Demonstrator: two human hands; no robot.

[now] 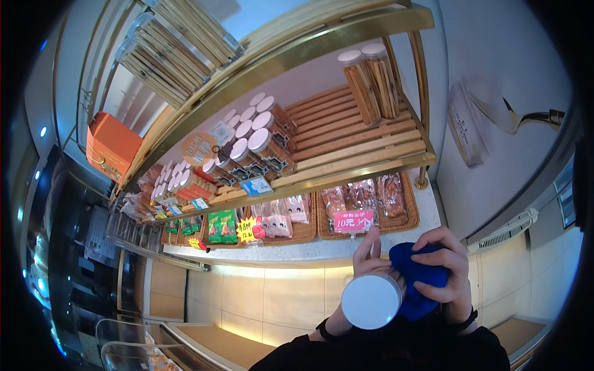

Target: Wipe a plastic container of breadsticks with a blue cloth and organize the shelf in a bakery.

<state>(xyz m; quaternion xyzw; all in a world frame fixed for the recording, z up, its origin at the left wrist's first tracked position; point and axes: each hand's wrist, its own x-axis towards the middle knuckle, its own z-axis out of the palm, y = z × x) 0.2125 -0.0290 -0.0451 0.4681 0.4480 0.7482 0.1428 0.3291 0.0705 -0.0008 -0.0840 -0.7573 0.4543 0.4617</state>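
My left hand (370, 259) is around a white-lidded jar (371, 301), whose body is mostly hidden beneath the lid. Just to the right, my right hand (441, 273) grips a bunched blue cloth (417, 273), which lies close against the jar side. Both hands are in front of my dark clothing, before the shelf's lower counter. Past my left fingertips, a pink price sign (353, 221) stands before packaged food in a wicker basket (414, 218).
A slatted wooden shelf (357, 143) with a brass-coloured frame holds lidded jars (239, 149) and tall containers of sticks (362, 92). Below, wicker baskets line a speckled counter (297, 252). An orange box (111, 146) sits at left. A clear-sided display case (139, 345) is at lower left.
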